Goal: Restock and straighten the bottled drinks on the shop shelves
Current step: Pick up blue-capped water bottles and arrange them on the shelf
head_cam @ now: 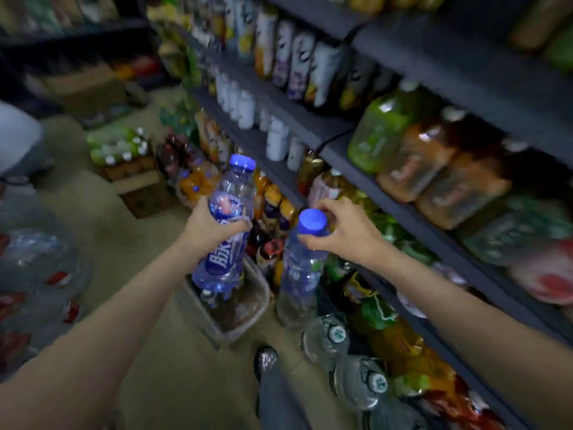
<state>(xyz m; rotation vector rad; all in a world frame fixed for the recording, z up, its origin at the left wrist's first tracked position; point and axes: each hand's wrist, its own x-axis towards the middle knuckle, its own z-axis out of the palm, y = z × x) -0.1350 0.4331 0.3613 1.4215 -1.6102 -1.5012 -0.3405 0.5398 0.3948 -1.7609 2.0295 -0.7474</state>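
Observation:
My left hand (210,226) grips a clear bottle with a blue cap and blue label (228,218) round its middle, held upright in the air above a plastic basket (259,308). My right hand (344,231) holds a second blue-capped clear bottle (302,274) by its neck, just under the cap, beside the basket and in front of the shelves. The dark shelves (310,125) on the right carry rows of bottled drinks, blurred by motion.
Big clear water jugs (359,380) stand on the floor at the shelf foot by my leg (276,395). Cardboard boxes with green bottles (124,150) sit further down the aisle. Wrapped packs of bottles (37,274) lie on the left. A person's light clothing (15,135) shows at far left.

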